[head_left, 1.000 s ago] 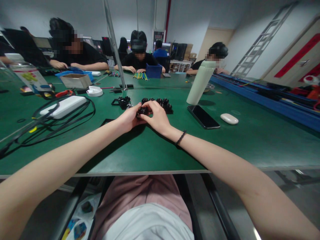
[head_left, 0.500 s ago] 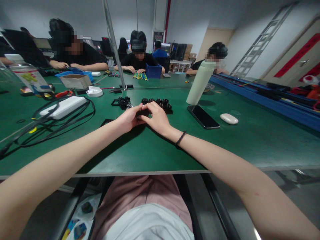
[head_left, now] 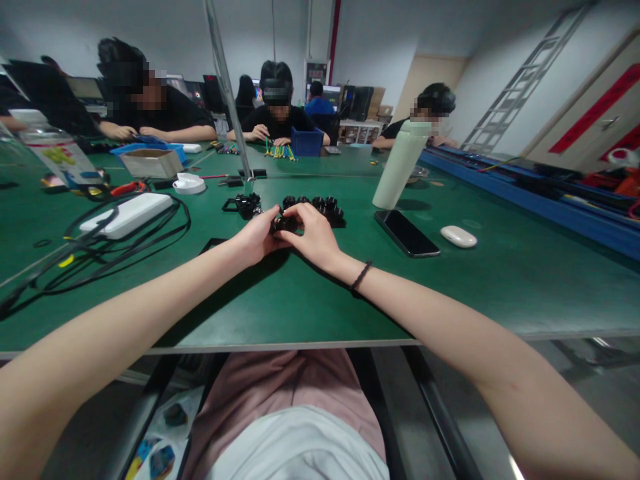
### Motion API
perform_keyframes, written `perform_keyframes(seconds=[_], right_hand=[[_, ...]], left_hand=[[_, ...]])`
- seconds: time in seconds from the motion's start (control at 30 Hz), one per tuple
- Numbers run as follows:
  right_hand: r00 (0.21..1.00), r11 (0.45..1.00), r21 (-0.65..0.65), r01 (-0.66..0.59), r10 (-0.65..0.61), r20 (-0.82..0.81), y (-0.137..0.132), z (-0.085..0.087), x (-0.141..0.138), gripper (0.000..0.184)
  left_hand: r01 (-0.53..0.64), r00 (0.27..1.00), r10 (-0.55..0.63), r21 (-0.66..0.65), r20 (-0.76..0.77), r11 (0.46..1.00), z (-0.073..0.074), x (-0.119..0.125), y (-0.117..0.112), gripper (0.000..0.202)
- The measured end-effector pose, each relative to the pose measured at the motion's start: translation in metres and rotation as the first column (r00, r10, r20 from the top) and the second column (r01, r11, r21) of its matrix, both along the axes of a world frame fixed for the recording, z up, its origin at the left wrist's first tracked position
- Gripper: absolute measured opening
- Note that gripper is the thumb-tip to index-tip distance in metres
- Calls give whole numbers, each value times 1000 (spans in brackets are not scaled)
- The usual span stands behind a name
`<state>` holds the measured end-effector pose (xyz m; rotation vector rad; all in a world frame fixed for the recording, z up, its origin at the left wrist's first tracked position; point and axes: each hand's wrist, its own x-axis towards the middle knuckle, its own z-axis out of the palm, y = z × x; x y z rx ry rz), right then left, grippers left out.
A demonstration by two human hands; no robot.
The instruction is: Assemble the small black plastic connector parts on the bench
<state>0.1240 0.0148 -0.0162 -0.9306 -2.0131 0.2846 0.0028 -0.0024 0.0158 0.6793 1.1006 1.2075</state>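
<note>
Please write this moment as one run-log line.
left hand: holding black part | right hand: holding same part | right of hands: phone, pale green bottle

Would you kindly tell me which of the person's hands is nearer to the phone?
Right. The right hand is to the left of the phone, apart from it; the left hand is farther left.

Left hand (head_left: 261,237) and right hand (head_left: 317,235) hold a black part (head_left: 286,224) over the green table (head_left: 320,307); other black pieces (head_left: 333,212) sit just beyond; phone (head_left: 406,233) lies beside bottle (head_left: 401,167).
</note>
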Motion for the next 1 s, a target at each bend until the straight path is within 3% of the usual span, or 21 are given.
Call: perform_keyframes(seconds=[0.2, 0.6, 1.0], right_hand=[[1000, 1000, -22, -15, 14, -14, 0, 1, 0, 22], [996, 999, -21, -27, 25, -87, 1, -1, 0, 22], [957, 986, -168, -4, -45, -286, 8, -3, -1, 30]], left_hand=[[-10, 1000, 10, -10, 23, 1000, -1, -1, 2, 20], [25, 997, -25, 4, -69, 1000, 0, 2, -1, 24], [106, 993, -106, 2, -48, 994, -6, -2, 6, 30]])
